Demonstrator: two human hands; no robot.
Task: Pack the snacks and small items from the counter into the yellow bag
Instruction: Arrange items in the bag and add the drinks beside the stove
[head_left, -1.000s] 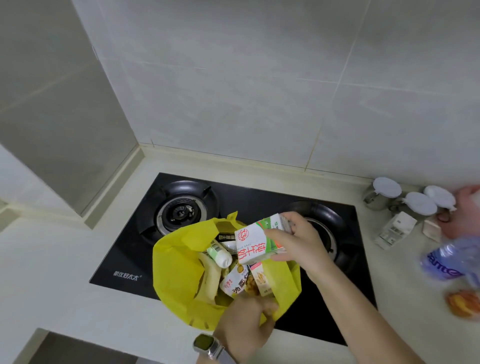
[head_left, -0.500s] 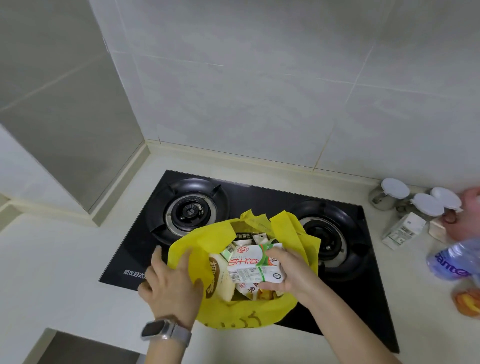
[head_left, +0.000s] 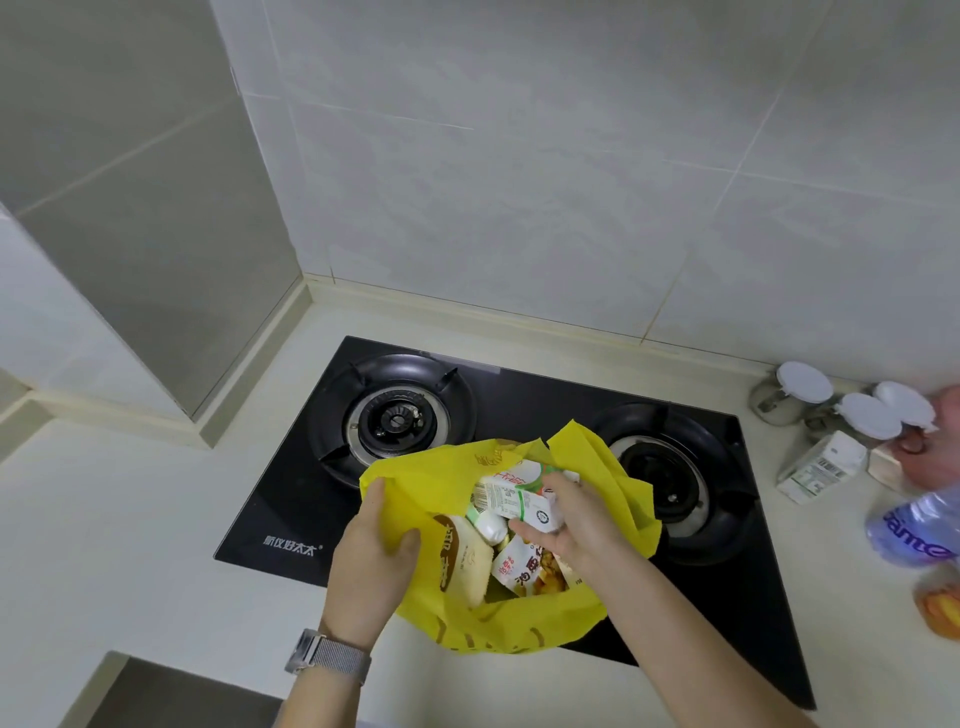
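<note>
Step in hand: seating the milk carton (head_left: 519, 499) in the yellow bag (head_left: 519, 623), which sits on the gas hob (head_left: 727, 623). Left hand (head_left: 371, 561) grips the bag's left rim, holding the mouth open. Right hand (head_left: 576, 519) reaches in palm-down, fingers wrapped round the carton. Next: let go, withdraw, fetch the small carton (head_left: 821, 466) on the counter (head_left: 130, 519) far right.

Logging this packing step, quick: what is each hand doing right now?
Left hand: grips the yellow bag at its left rim.
Right hand: holds the milk carton inside the bag's mouth.
</note>
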